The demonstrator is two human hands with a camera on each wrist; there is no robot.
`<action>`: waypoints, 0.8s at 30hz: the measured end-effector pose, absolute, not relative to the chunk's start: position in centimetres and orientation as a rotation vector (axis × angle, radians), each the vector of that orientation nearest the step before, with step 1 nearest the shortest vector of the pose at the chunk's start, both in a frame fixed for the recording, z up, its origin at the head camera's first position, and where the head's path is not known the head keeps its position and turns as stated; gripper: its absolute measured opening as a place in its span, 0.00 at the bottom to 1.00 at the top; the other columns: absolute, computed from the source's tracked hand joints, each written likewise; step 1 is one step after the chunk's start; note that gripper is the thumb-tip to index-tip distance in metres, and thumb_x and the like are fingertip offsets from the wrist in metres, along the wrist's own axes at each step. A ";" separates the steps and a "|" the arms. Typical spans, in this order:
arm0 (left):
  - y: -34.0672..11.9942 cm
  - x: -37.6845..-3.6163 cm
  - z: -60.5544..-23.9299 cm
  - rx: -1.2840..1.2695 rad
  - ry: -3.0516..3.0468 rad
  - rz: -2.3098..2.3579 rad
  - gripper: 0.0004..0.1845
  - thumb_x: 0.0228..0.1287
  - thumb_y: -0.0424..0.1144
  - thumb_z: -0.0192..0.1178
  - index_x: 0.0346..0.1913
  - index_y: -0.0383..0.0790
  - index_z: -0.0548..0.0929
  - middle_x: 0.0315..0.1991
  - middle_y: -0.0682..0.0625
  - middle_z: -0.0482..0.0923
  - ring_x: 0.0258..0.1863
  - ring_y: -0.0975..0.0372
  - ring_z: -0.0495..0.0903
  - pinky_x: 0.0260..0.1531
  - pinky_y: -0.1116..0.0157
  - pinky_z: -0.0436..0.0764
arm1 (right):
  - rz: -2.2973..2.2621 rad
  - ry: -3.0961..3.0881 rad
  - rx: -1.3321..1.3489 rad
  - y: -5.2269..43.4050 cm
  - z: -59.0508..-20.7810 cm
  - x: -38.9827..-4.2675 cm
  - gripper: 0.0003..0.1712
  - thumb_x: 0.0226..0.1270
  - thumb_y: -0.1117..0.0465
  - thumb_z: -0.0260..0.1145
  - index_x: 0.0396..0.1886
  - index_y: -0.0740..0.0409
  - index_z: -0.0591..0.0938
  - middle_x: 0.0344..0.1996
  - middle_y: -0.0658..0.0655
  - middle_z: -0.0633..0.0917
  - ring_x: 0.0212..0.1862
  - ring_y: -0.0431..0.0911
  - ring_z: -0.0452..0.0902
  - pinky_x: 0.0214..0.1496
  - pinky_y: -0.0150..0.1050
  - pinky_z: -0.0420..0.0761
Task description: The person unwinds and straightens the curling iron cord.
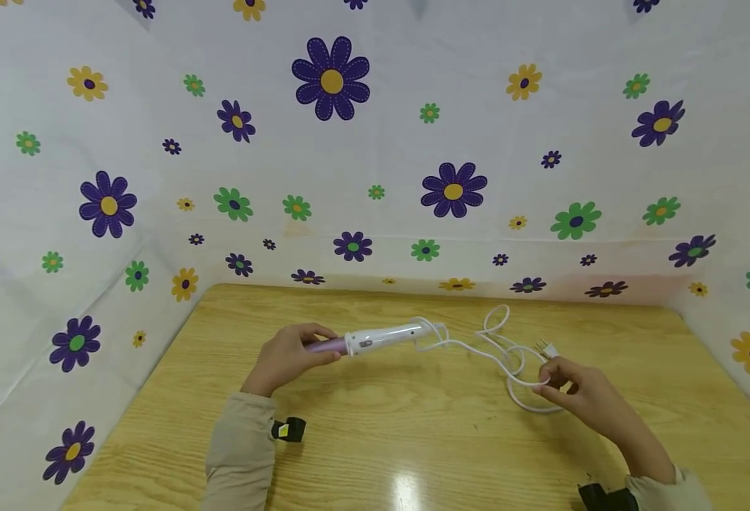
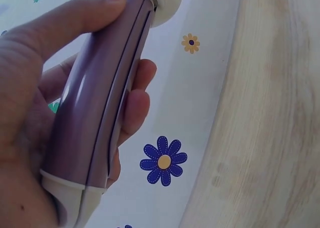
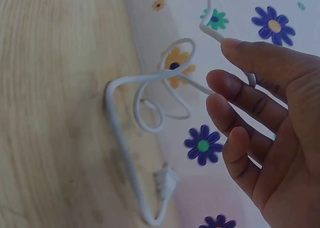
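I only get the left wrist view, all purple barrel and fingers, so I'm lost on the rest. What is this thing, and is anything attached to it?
Observer: It is a curling iron with a white handle; a white cord runs from the handle's end.
Operator: Where does the cord go?
Observer: It loops over the wooden table to the right hand, which touches it near the plug.
Operator: Is the right hand clamped on it?
Observer: In the right wrist view the fingers are loosely bent, the cord passing by their tips; a firm grip is not shown.
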State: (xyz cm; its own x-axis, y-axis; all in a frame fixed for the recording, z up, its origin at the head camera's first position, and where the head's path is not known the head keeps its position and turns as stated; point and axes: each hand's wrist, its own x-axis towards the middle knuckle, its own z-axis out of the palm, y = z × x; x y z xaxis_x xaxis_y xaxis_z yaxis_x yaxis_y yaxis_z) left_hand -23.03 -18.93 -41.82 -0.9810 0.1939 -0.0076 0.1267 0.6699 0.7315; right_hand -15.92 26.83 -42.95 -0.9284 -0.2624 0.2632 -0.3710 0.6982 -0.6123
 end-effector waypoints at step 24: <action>-18.4 -22.9 -42.0 0.317 2.715 1.220 0.16 0.48 0.51 0.74 0.42 0.57 0.86 0.38 0.53 0.84 0.36 0.61 0.79 0.34 0.63 0.74 | 1.284 -3.020 0.371 26.2 -45.2 -18.0 0.16 0.66 0.59 0.65 0.48 0.63 0.79 0.35 0.55 0.84 0.32 0.34 0.76 0.32 0.32 0.76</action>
State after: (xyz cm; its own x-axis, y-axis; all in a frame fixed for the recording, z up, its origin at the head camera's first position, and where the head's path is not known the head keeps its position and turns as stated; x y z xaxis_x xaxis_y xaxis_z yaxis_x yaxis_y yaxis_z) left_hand -22.94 -18.45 -42.01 -0.9668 0.2510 -0.0477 0.1310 0.6472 0.7510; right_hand -17.95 26.21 -45.21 -0.9619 -0.2667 -0.0599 -0.1420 0.6747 -0.7243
